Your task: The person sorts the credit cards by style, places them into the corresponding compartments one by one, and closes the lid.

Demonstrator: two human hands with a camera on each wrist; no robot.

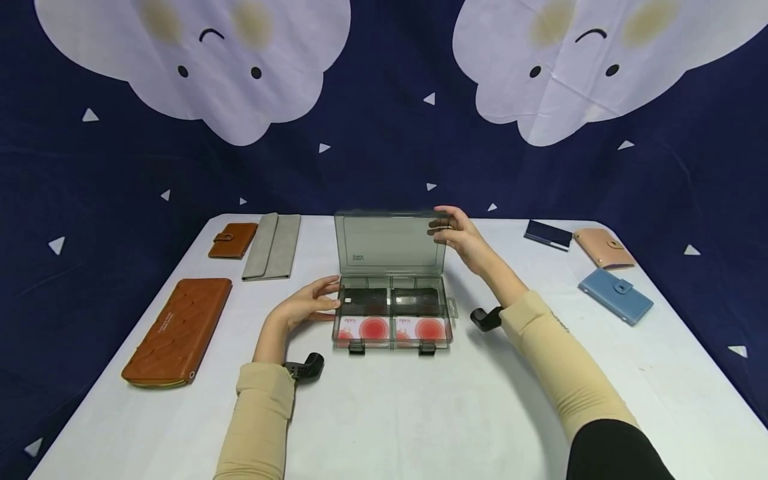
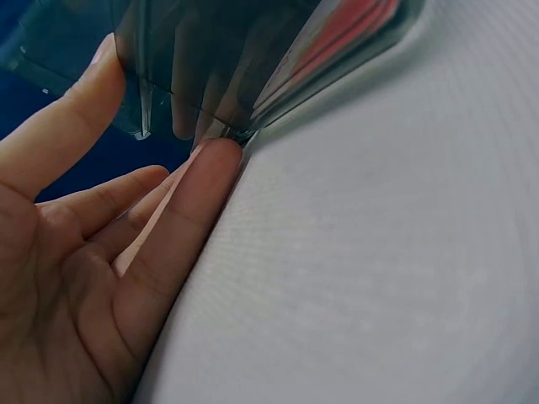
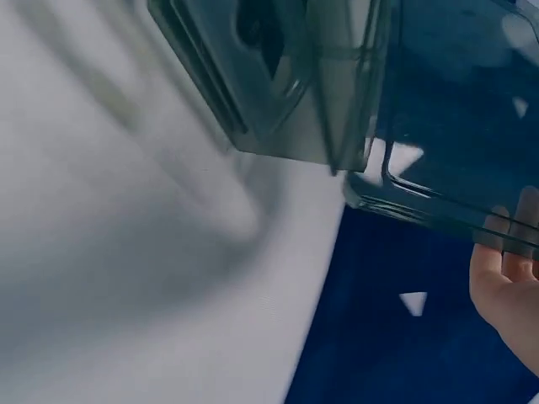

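A clear grey plastic box (image 1: 392,309) stands on the table with its lid (image 1: 390,245) raised at the back. Red-and-white cards (image 1: 366,328) lie in its front compartments, dark flat items (image 1: 364,301) in the rear ones. At the box's left side, my left hand (image 1: 306,303) rests its extended fingers and thumb against the wall; the left wrist view shows the little finger (image 2: 189,210) low by the bottom edge. My right hand (image 1: 465,240) holds the lid near its upper right corner, some fingers visible through the plastic; the right wrist view shows this hand (image 3: 509,290) only partly.
Left on the white table (image 1: 384,413) lie a brown quilted wallet (image 1: 180,330), a small brown wallet (image 1: 234,240) and a grey folded case (image 1: 273,247). Right lie a dark flat case (image 1: 547,235), a tan wallet (image 1: 603,248) and a blue wallet (image 1: 615,295). Behind hangs a cloud-patterned blue cloth (image 1: 384,167).
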